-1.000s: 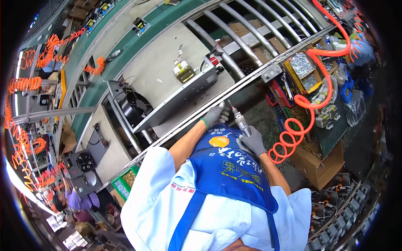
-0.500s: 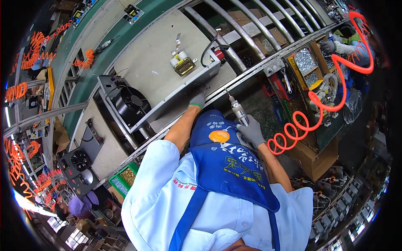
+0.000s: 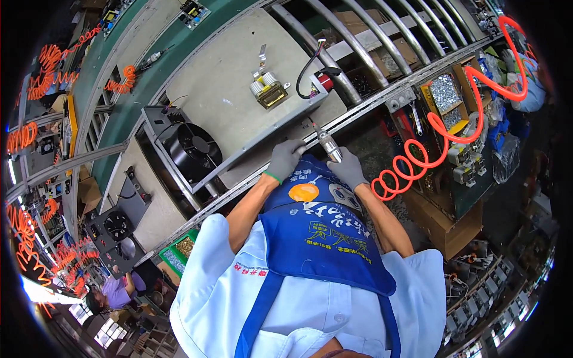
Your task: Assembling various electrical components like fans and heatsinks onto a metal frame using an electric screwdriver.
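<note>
Probably stiff and weighty, the driver (image 3: pixel 328 145) juts ahead of the right hand (image 3: pixel 348 169), which grips its body, seemingly the best hold; the panel (image 3: pixel 258 145) stands beyond the left hand (image 3: pixel 287 160), whose grip is unclear.

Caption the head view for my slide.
Right grip points a pneumatic screwdriver toward the metal panel, left grip close by.

Grey-gloved left hand (image 3: pixel 285 160): is just beside the long grey metal panel (image 3: pixel 259 145); if they touch, I cannot tell.
Grey-gloved right hand (image 3: pixel 348 170): grips the silver cylindrical power driver (image 3: pixel 328 145), whose tip points to 11 o'clock.
From left hand, 9 o'clock: black round fan (image 3: pixel 194 152).
From left hand, near 12 o'clock: yellow-and-white transformer (image 3: pixel 270 94).
From left hand, 1 o'clock: steel rollers (image 3: pixel 347 43).
From right hand, 2 o'clock: orange-red coiled hose (image 3: pixel 458 139).
</note>
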The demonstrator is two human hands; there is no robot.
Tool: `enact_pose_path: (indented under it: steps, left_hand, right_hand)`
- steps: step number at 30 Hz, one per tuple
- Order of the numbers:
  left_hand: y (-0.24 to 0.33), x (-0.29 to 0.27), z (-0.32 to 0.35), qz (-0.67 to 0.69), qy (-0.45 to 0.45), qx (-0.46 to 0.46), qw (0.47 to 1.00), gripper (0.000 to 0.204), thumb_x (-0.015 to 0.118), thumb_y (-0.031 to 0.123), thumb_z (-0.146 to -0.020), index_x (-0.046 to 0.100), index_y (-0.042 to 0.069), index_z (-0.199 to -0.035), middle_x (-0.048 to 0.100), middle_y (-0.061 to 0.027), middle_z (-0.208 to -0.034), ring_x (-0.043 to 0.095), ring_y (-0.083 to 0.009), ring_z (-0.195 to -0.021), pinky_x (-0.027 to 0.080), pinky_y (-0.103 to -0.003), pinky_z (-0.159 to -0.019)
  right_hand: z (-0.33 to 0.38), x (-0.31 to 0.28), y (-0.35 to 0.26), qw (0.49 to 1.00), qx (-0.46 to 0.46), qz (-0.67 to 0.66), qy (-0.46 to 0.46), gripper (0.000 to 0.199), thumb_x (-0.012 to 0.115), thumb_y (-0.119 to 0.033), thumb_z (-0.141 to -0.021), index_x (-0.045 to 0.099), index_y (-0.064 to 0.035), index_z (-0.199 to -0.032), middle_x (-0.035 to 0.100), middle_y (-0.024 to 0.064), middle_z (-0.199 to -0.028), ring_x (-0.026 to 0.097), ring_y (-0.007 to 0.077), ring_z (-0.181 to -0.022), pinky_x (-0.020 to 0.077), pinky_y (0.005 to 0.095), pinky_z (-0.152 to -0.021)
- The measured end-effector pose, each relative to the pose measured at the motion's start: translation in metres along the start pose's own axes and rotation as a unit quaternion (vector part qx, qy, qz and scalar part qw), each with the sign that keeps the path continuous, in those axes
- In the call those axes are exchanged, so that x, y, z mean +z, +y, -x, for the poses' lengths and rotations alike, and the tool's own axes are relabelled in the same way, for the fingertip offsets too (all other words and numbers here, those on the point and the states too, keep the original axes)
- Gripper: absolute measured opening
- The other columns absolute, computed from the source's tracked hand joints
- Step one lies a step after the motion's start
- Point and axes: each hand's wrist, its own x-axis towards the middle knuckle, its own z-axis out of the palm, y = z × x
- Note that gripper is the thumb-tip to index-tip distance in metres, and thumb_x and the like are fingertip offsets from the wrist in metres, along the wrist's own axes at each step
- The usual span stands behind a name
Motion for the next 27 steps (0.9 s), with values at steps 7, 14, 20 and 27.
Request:
enact_pose_path:
  steps: [7, 14, 20, 27]
  left_hand:
    - [0.055, -0.097, 0.001, 0.083, 0.058, 0.050, 0.994, 0.021, 0.061, 0.002, -0.088, 0.066, 0.000, -0.108, 0.068, -0.0110, -0.084, 0.067, -0.0187, -0.076, 0.053, -0.030, -0.068]
    - [-0.048, -0.152, -0.134, 0.236, 0.116, -0.164, 0.951, 0.017, 0.057, 0.007, -0.093, 0.064, -0.001, -0.105, 0.069, -0.0120, -0.092, 0.067, -0.0144, -0.073, 0.055, -0.028, -0.065]
    - [-0.121, -0.143, -0.236, 0.099, -0.006, -0.108, 0.989, 0.024, 0.062, 0.019, -0.090, 0.066, 0.003, -0.107, 0.069, -0.0092, -0.095, 0.064, -0.0170, -0.086, 0.050, -0.031, -0.076]
    - [-0.121, -0.114, -0.265, 0.111, -0.132, -0.119, 0.978, 0.023, 0.060, 0.018, -0.088, 0.065, 0.006, -0.107, 0.068, -0.0099, -0.097, 0.063, -0.0209, -0.090, 0.048, -0.035, -0.082]
  right_hand:
    - [-0.001, -0.003, -0.007, 1.000, 0.007, 0.025, 0.002, 0.037, 0.069, -0.027, -0.075, 0.059, -0.0040, -0.102, 0.066, 0.0237, -0.094, 0.064, 0.0424, -0.092, 0.0499, 0.0481, -0.078]
    - [-0.008, 0.007, -0.009, 1.000, 0.022, 0.022, 0.002, 0.040, 0.071, -0.025, -0.074, 0.059, -0.0049, -0.107, 0.066, 0.0232, -0.095, 0.064, 0.0420, -0.092, 0.0503, 0.0478, -0.078]
    - [-0.009, 0.009, -0.009, 1.000, 0.027, 0.012, -0.004, 0.042, 0.072, -0.025, -0.075, 0.059, -0.0057, -0.109, 0.067, 0.0229, -0.093, 0.065, 0.0407, -0.089, 0.0509, 0.0469, -0.076]
    - [-0.011, 0.008, -0.012, 0.998, 0.048, 0.032, -0.012, 0.039, 0.072, -0.022, -0.074, 0.059, -0.0047, -0.107, 0.067, 0.0199, -0.088, 0.067, 0.0348, -0.084, 0.0513, 0.0411, -0.072]
